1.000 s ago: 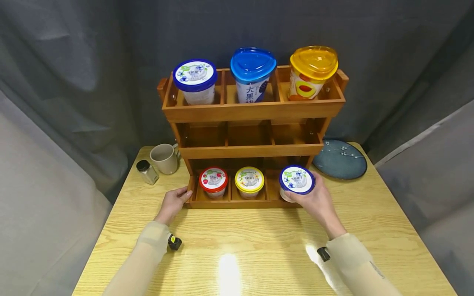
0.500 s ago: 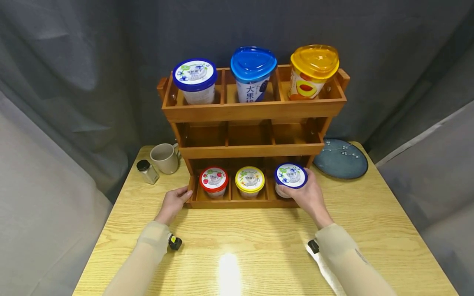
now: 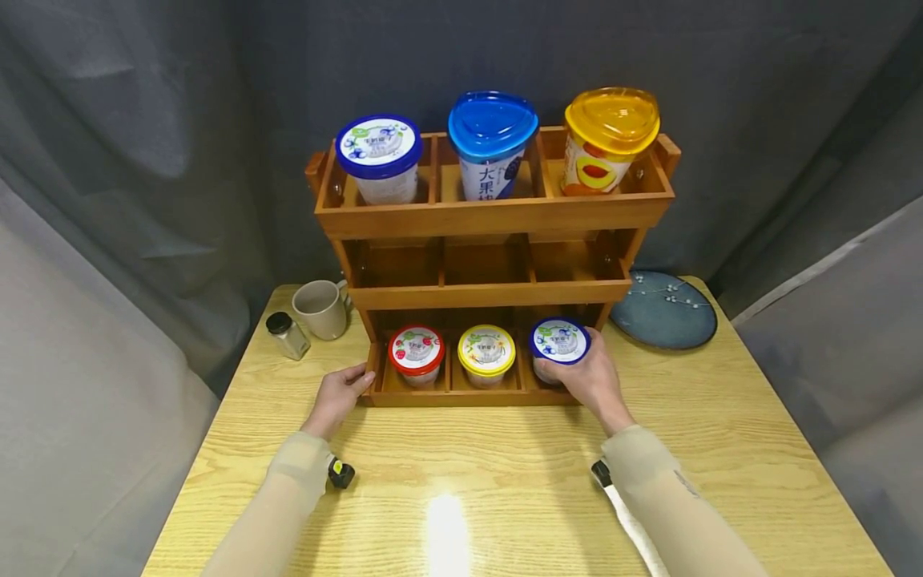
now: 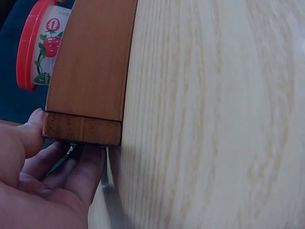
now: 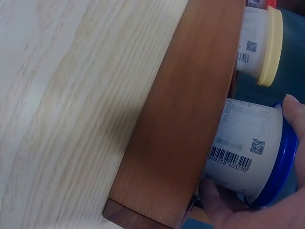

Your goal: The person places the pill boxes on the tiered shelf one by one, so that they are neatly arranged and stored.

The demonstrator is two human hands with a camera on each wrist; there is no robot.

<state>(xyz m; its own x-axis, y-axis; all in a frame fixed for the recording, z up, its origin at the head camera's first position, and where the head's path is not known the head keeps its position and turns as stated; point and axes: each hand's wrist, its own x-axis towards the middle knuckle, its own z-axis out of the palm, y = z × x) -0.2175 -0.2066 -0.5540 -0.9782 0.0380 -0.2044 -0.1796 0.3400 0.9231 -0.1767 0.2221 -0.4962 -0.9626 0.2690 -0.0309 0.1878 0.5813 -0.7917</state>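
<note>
My right hand (image 3: 593, 383) grips a blue-lidded yogurt cup (image 3: 559, 340) upright in the right compartment of the bottom tier. In the right wrist view, thumb and fingers lie round the white cup (image 5: 243, 148), which stands behind the front board. With its thumb at the rim and its fingers against the outer side, my left hand (image 3: 337, 399) holds the left end of the wooden shelf (image 3: 472, 296). A red-lidded cup (image 3: 417, 350) fills the left bottom compartment and a yellow-lidded cup (image 3: 486, 350) the middle one.
Up on the top tier stand a dark-blue-lidded cup (image 3: 380, 148), a tall blue-lidded cup (image 3: 493, 136) and an orange-lidded cup (image 3: 611, 132). A mug (image 3: 320, 310) and black-capped jar (image 3: 288, 335) flank the shelf's left, a dark plate (image 3: 663, 312) its right.
My right hand has moved left and slightly back with the blue-lidded cup, from the right end of the bottom tier into its right compartment. The left hand has stayed put.
</note>
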